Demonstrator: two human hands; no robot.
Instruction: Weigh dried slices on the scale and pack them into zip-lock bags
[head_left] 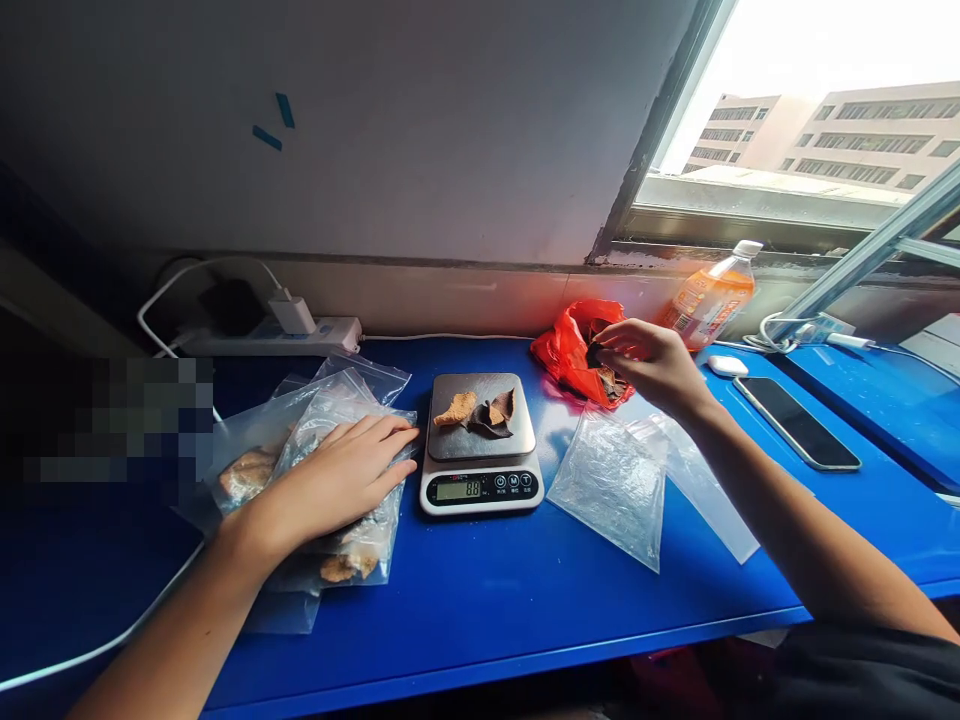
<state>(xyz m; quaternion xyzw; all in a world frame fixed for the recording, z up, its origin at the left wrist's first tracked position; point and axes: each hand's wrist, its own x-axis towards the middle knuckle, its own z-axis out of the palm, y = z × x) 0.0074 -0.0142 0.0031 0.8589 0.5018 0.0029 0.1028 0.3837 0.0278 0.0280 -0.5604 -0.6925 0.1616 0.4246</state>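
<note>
My left hand rests with its fingers stretched out on a pile of clear zip bags, some holding brown dried pieces. Right of it stands a kitchen scale whose display seems to read 8.8. Curled pieces of dried peel, tan on one side and dark on the other, lie on its steel plate. At the mouth of a red plastic bag, my right hand pinches a dark piece of dried peel. More dried peel shows inside that bag.
Two flat zip bags lie right of the scale. Farther right are a phone, a white earbud case and an orange drink bottle. A power strip with cables runs along the wall behind the blue table.
</note>
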